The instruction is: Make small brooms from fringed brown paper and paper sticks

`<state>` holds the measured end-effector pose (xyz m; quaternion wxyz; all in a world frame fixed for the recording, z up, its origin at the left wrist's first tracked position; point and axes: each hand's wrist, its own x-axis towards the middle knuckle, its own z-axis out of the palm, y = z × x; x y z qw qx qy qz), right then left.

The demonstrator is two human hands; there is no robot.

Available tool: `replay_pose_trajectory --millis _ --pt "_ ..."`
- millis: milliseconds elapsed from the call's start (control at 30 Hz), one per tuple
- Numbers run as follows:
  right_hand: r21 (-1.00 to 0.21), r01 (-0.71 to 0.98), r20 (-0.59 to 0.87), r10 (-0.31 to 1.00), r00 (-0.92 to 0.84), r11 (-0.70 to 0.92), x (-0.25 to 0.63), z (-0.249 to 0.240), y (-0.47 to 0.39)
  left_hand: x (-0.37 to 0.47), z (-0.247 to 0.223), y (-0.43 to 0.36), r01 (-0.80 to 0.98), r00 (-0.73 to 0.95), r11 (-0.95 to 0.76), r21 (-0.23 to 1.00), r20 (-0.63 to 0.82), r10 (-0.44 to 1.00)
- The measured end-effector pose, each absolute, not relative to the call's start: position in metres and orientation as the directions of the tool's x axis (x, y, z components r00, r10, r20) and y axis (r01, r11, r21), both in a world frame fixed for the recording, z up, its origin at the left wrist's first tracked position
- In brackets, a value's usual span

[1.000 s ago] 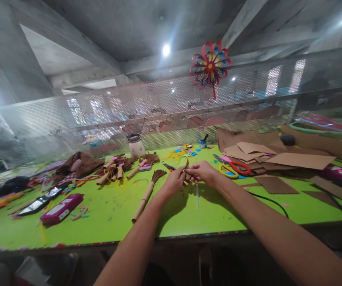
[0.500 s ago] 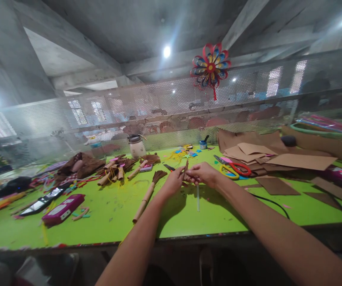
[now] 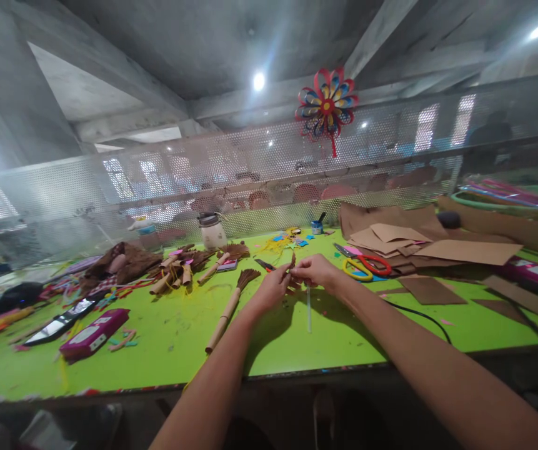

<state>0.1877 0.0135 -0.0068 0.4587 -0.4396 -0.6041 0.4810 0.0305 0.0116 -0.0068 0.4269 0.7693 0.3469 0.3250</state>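
Both my hands meet over the middle of the green table (image 3: 170, 350). My left hand (image 3: 272, 287) is closed on a small piece of brown paper (image 3: 292, 259), which sticks up between the fingers. The fingertips of my right hand (image 3: 313, 273) pinch at the same piece from the right. A translucent stick (image 3: 309, 315) lies below my right hand. To the left rests a rolled paper tube with a fringed brown end (image 3: 228, 312), partly behind my left forearm. Scissors with yellow and red handles (image 3: 367, 267) lie beyond my right wrist.
At the left are bundled brown paper brushes (image 3: 175, 275), a purple box (image 3: 94, 334) and a phone (image 3: 65, 322). Brown paper sheets (image 3: 465, 250) pile up at the right. A jar (image 3: 212, 231) and small blue pot (image 3: 317, 227) stand at the back, before a mesh screen (image 3: 245, 169).
The view has shifted slightly, so the table items sit a little farther left. My hands stay together at the brown paper, with the fingers slightly changed.
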Motion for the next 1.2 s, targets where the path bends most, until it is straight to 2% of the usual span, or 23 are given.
replay_pose_trajectory --millis 133,233,333,467,733,900,1067,1200 --pt "-0.974 0.122 0.175 0.977 -0.119 0.189 0.192 -0.002 0.013 0.030 -0.003 0.008 0.190 0.527 -0.309 0.932 0.169 0.833" --pt "-0.968 0.104 0.212 0.964 -0.157 0.230 0.193 0.000 0.011 0.030 0.000 0.005 0.128 0.520 -0.244 0.961 0.144 0.842" --pt "-0.971 0.038 0.223 0.951 -0.216 0.236 0.189 0.001 0.006 0.030 0.001 0.002 0.054 0.543 -0.192 0.980 0.133 0.829" --pt "-0.967 -0.066 0.255 0.951 -0.176 0.247 0.184 0.002 0.003 0.029 0.004 -0.002 -0.019 0.602 -0.162 0.987 0.141 0.786" --pt "-0.952 -0.273 0.198 0.961 -0.193 0.142 0.187 -0.003 0.012 0.027 0.007 -0.002 -0.024 0.597 -0.128 0.991 0.117 0.794" --pt "-0.931 -0.354 0.213 0.924 -0.318 0.094 0.191 0.003 0.008 0.025 0.010 -0.002 -0.064 0.571 -0.088 0.994 0.109 0.814" --pt "-0.934 -0.352 0.219 0.885 -0.411 0.068 0.196 0.008 0.002 0.022 0.012 -0.002 -0.156 0.589 -0.054 0.986 0.137 0.797" --pt "-0.946 -0.294 0.256 0.870 -0.423 0.136 0.195 0.006 0.001 0.018 0.012 -0.002 -0.206 0.619 -0.037 0.978 0.160 0.769"
